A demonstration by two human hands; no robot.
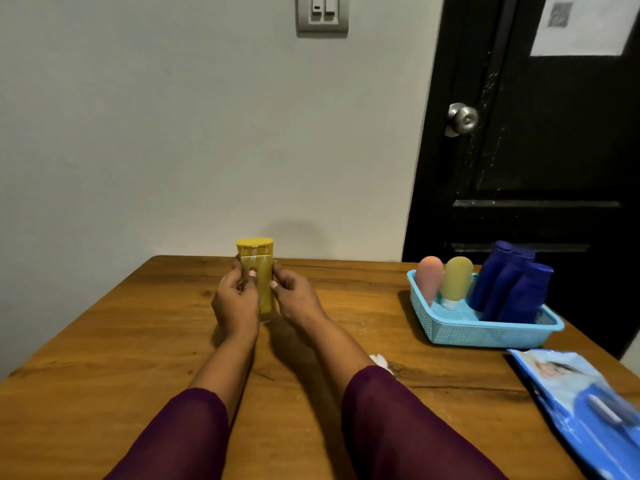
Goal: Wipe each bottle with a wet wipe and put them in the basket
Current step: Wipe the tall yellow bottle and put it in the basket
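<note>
Hands (both curled) round yellow bottle

Both forearms reach forward side by side. The left hand and right hand flank the yellow bottle, fingers curled round its sides, thumbs on its near face.

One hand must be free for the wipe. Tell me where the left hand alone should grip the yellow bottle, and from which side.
Grip the yellow bottle mid-body, just below the cap, from its left side. It is upright, tall and narrow, so fingers wrap it there. The left hand holds that side, the right hand the opposite.
</note>
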